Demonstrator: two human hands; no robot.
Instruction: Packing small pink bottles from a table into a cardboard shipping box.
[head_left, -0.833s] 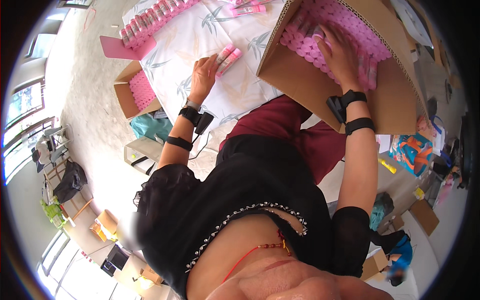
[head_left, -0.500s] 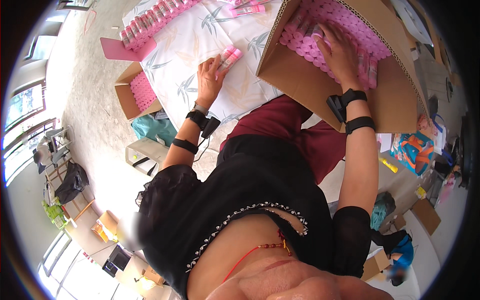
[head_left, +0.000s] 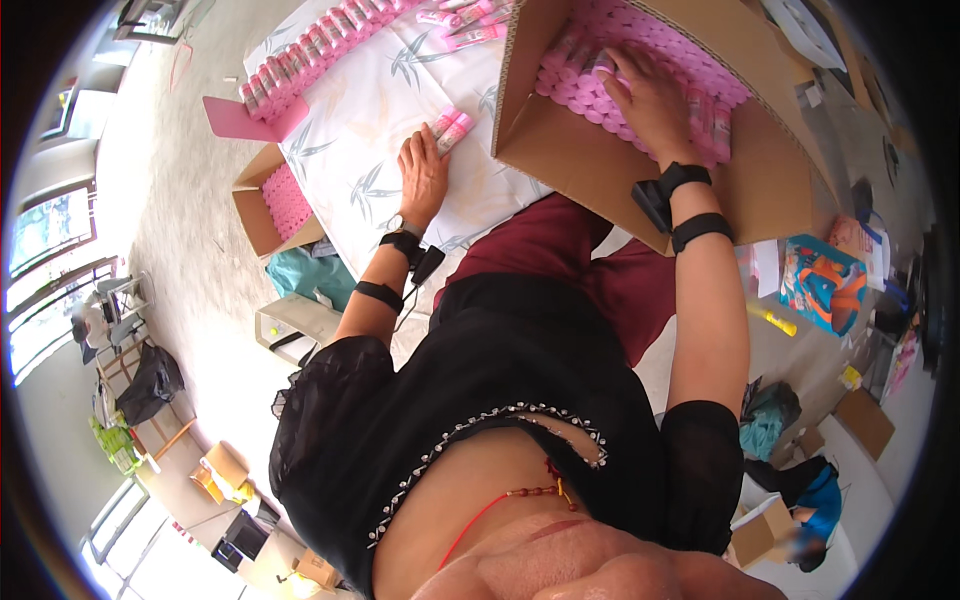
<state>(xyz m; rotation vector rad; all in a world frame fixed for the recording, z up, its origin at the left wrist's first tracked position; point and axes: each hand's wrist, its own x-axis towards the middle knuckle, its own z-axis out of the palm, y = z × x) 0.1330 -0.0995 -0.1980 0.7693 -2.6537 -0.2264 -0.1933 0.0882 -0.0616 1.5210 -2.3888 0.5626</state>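
Note:
My left hand [head_left: 424, 182] lies on the patterned tablecloth [head_left: 355, 150], fingers stretched out and parted. A pair of pink tubes [head_left: 453, 132] with clear labelled middles rests side by side at its fingertips. Inside the large cardboard carton [head_left: 570, 165], my right hand [head_left: 655, 108] reaches onto packed pink tubes [head_left: 590, 98]. Its thumb and fingers close around one tube [head_left: 603, 66] at the near layer; the far side of the grip is hidden by the hand.
A long row of pink tubes [head_left: 325, 45] stands in a pink tray [head_left: 255, 118] at the far left. More loose tubes [head_left: 475, 35] lie beyond. A smaller carton [head_left: 262, 205] of pink tubes sits left of the table. A person in blue [head_left: 822, 500] is at lower right.
My left fingers have come off the pair of tubes and straightened, leaving it on the cloth. My right hand stays in the carton. The whole view has shifted slightly.

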